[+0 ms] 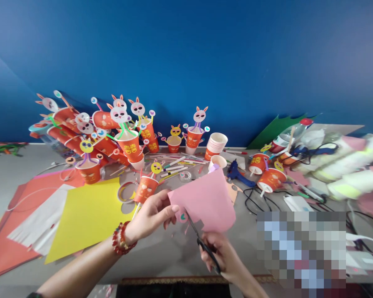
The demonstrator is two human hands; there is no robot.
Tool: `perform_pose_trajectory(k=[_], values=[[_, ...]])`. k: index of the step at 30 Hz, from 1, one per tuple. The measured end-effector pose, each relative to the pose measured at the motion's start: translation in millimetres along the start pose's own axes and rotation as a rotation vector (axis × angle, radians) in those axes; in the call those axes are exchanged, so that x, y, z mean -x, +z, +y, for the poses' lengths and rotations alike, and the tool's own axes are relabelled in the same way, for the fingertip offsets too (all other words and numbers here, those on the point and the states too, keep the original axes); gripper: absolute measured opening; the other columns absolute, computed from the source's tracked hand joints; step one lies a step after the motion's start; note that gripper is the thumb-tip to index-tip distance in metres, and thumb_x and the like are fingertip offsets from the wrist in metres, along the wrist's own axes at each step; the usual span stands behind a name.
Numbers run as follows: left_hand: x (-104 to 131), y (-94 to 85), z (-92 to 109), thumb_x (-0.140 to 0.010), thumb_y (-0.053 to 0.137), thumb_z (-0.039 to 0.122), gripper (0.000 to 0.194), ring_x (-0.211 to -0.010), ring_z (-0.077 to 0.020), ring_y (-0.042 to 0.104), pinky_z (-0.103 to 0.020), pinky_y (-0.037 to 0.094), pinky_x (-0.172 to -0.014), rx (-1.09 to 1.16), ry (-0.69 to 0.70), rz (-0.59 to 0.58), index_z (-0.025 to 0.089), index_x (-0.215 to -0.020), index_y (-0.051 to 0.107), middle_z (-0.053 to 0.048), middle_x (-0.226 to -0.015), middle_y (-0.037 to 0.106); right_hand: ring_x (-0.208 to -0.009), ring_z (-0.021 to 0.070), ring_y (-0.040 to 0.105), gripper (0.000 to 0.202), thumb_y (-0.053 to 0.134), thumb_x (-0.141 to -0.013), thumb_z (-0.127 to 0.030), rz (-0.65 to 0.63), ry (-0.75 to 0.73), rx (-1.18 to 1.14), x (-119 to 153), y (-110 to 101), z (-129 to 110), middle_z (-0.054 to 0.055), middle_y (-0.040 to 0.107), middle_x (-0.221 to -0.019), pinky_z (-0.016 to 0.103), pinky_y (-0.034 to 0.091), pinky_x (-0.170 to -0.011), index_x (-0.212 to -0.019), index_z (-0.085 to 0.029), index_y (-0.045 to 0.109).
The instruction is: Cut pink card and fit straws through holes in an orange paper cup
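Right hand [222, 250], near centre, is closed around the black handles of the scissors [211, 254]; the blades point far and left and meet the near left edge of the pink paper [209, 194]. Blade opening cannot be determined. Left hand [153, 213] pinches the left edge of the pink paper, thumb on top, and holds it above the bench [161, 265]. A small disc [182, 217] with a teal mark sits between the left thumb and the blades. A red bead bracelet [121, 240] encircles the left wrist. To the left, a yellow sheet [87, 215] overlaps a white sheet [43, 219], which lies on orange sheets [6, 244]. Beyond the left hand stands a red cup [145, 190] with a yellow animal head; a tape roll [121, 192] lies just left of it. Markers [174, 169] lie farther back, near a cup stack [217, 142]. To the right, a blue glue gun [238, 174] rests on the bench.
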State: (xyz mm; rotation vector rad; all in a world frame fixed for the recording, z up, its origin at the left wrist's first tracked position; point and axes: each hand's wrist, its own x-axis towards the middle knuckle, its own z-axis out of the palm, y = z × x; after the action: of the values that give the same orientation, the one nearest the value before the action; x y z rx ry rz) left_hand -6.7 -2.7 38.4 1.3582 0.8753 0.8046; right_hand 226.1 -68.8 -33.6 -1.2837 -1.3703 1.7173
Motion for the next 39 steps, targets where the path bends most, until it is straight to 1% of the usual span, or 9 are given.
perform_pose_trajectory(k=[3,5,6,9,12,16,21,29,39], values=[[6.9,6.5,-4.5,-0.091,0.059,0.044,0.030,-0.067,-0.0138,0.057,-0.022,0.046,-0.059,-0.223,0.089,0.060,0.015,-0.096,0.064,-0.004,-0.079,0.064,-0.039,0.0059,0.038,0.052,0.070,-0.068,-0.064,0.003,-0.006,-0.022,0.4,7.0,-0.6,-0.007,0.041,-0.050,0.020,0.035,-0.039,-0.057,-0.020,0.044],[9.2,9.1,-7.8,-0.093,0.057,0.040,0.028,-0.067,-0.0133,0.053,-0.022,0.043,-0.061,-0.350,0.133,0.093,0.015,-0.090,0.068,-0.004,-0.078,0.063,-0.039,0.0062,0.039,0.056,0.069,-0.067,-0.070,-0.008,-0.025,-0.025,0.6,10.1,-2.2,-0.007,0.040,-0.049,0.020,0.035,-0.039,-0.058,-0.020,0.044],[9.6,9.7,-9.5,-0.095,0.055,0.039,0.028,-0.065,-0.0124,0.051,-0.022,0.041,-0.060,-0.373,0.139,0.096,0.015,-0.089,0.069,-0.003,-0.076,0.062,-0.039,0.0064,0.039,0.058,0.068,-0.067,-0.072,-0.015,-0.037,-0.024,0.9,11.1,-3.2,-0.006,0.041,-0.049,0.020,0.035,-0.039,-0.058,-0.020,0.043],[8.7,10.0,-13.9,-0.097,0.051,0.037,0.030,-0.057,-0.0096,0.045,-0.020,0.036,-0.053,-0.339,0.120,0.075,0.015,-0.089,0.069,-0.001,-0.070,0.059,-0.039,0.0071,0.041,0.063,0.063,-0.067,-0.079,-0.041,-0.057,-0.020,1.8,12.5,-6.2,-0.006,0.043,-0.048,0.020,0.035,-0.039,-0.059,-0.020,0.045],[7.6,10.3,-14.1,-0.097,0.050,0.036,0.030,-0.054,-0.0085,0.042,-0.019,0.033,-0.050,-0.307,0.115,0.051,0.014,-0.086,0.067,0.001,-0.066,0.056,-0.037,0.0067,0.041,0.064,0.061,-0.068,-0.082,-0.086,-0.061,-0.042,2.5,13.0,-7.6,-0.005,0.048,-0.048,0.018,0.031,-0.037,-0.063,-0.019,0.049],[7.4,13.5,-7.5,-0.096,0.051,0.034,0.029,-0.054,-0.0079,0.040,-0.018,0.031,-0.049,-0.279,0.110,0.010,0.013,-0.081,0.065,0.002,-0.063,0.053,-0.034,0.0051,0.037,0.064,0.059,-0.070,-0.082,-0.126,-0.075,-0.086,2.1,13.9,-8.1,-0.003,0.054,-0.049,0.016,0.027,-0.033,-0.070,-0.018,0.052],[7.2,16.1,-2.4,-0.094,0.052,0.032,0.027,-0.052,-0.0073,0.037,-0.018,0.028,-0.048,-0.238,0.089,-0.018,0.012,-0.082,0.066,0.003,-0.060,0.051,-0.035,0.0040,0.036,0.064,0.060,-0.073,-0.079,-0.145,-0.128,-0.102,0.3,14.0,-11.7,-0.003,0.055,-0.053,0.016,0.029,-0.034,-0.079,-0.016,0.057],[3.9,14.2,-3.8,-0.093,0.054,0.031,0.026,-0.047,-0.0062,0.038,-0.018,0.028,-0.045,-0.147,0.039,-0.050,0.011,-0.081,0.065,0.005,-0.056,0.047,-0.034,0.0035,0.036,0.062,0.061,-0.073,-0.078,-0.156,-0.118,-0.075,-0.2,9.5,-13.1,-0.003,0.054,-0.054,0.016,0.026,-0.034,-0.075,-0.016,0.054],[3.2,11.8,-0.2,-0.093,0.053,0.033,0.030,-0.047,-0.0064,0.037,-0.018,0.028,-0.046,-0.154,0.009,-0.083,0.011,-0.077,0.064,0.005,-0.055,0.046,-0.038,0.0067,0.041,0.065,0.061,-0.069,-0.082,-0.148,-0.130,-0.050,-1.7,7.8,-20.0,-0.004,0.050,-0.051,0.018,0.029,-0.037,-0.070,-0.017,0.054]])
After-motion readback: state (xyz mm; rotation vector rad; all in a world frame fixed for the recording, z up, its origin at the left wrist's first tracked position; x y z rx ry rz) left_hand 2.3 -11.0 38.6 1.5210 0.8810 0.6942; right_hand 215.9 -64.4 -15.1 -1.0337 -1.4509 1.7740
